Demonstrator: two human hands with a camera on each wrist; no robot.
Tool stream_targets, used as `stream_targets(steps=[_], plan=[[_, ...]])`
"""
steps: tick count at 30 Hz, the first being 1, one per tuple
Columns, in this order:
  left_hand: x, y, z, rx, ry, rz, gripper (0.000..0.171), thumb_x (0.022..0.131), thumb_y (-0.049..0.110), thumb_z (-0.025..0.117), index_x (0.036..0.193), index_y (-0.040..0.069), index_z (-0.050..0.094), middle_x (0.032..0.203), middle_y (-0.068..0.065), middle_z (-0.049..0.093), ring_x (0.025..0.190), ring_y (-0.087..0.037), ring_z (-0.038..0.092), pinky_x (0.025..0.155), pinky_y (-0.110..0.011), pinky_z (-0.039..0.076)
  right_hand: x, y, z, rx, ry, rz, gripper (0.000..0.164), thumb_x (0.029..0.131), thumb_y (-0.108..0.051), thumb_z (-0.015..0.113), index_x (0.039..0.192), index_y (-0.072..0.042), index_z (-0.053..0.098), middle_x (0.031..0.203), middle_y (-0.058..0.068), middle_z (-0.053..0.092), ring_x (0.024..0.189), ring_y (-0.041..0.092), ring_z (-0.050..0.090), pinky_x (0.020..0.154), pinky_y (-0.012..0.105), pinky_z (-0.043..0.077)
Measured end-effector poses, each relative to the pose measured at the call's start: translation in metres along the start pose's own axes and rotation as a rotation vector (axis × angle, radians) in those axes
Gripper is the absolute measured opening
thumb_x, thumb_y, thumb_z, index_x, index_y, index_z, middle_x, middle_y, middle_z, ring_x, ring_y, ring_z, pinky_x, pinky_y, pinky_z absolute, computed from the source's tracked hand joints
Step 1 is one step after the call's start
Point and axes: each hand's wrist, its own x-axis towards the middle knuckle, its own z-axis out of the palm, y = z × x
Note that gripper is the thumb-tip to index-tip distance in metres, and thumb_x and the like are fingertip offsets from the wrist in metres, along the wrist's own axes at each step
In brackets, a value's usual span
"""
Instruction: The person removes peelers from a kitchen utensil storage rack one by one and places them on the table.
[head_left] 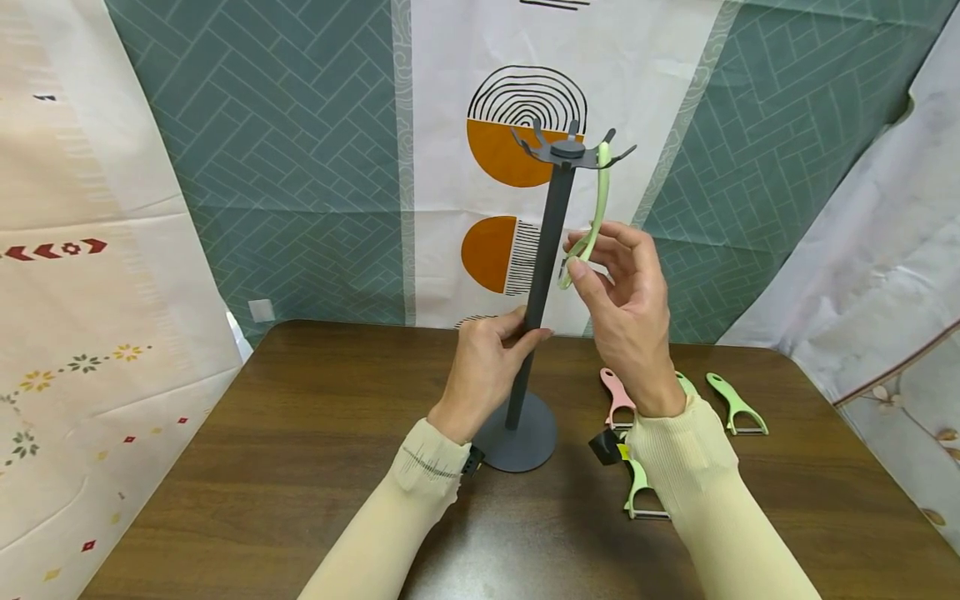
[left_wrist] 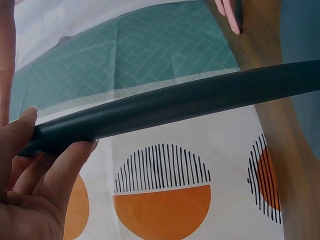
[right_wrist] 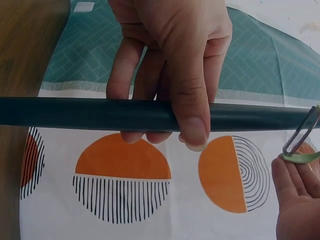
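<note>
A dark grey stand (head_left: 551,242) with curved hooks at its top leans slightly right on its round base (head_left: 517,437). My left hand (head_left: 487,358) grips the pole about midway, thumb and fingers on opposite sides; the right wrist view shows this grip closely. With thumb and fingers, my right hand (head_left: 633,292) pinches the lower, blade end of a light green peeler (head_left: 602,200). The peeler hangs upright beside the pole, its handle end up at a right-hand hook. In the right wrist view, the peeler's metal blade (right_wrist: 299,132) shows above my fingertips.
On the table (head_left: 300,467), right of the base, lie a pink peeler (head_left: 617,392), a green peeler (head_left: 733,402) and another green one (head_left: 639,487) partly under my right sleeve. One more green handle (head_left: 686,383) shows behind that wrist. A patterned cloth (head_left: 300,167) hangs behind the table.
</note>
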Motion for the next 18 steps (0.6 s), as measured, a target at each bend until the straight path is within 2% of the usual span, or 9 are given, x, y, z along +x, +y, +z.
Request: stream_targets(steps=[9,18], plan=[[-0.0001,-0.0006,0.0005,0.007,-0.003,-0.004,0.013,0.093,0.024,0.075,0.090,0.012,0.075,0.072,-0.002,0.070,0.060,-0.010,0.054,0.053,-0.019,0.039,0.0022,-0.0035,0.0002,0.042,0.061,-0.062,0.037,0.094,0.001,0.068,0.130,0.000,0.059,0.121,0.019,0.067,0.112,0.031,0.065,0.095,0.029,0.055],[-0.0009,-0.0002,0.0012,0.011,-0.001,-0.009,0.014,0.093,0.025,0.075,0.092,0.011,0.076,0.077,0.001,0.074,0.061,-0.009,0.056,0.054,-0.019,0.042,0.0048,-0.0053,-0.0028,0.049,0.100,-0.099,0.037,0.093,0.004,0.068,0.128,0.001,0.061,0.119,0.019,0.067,0.112,0.031,0.065,0.097,0.031,0.055]])
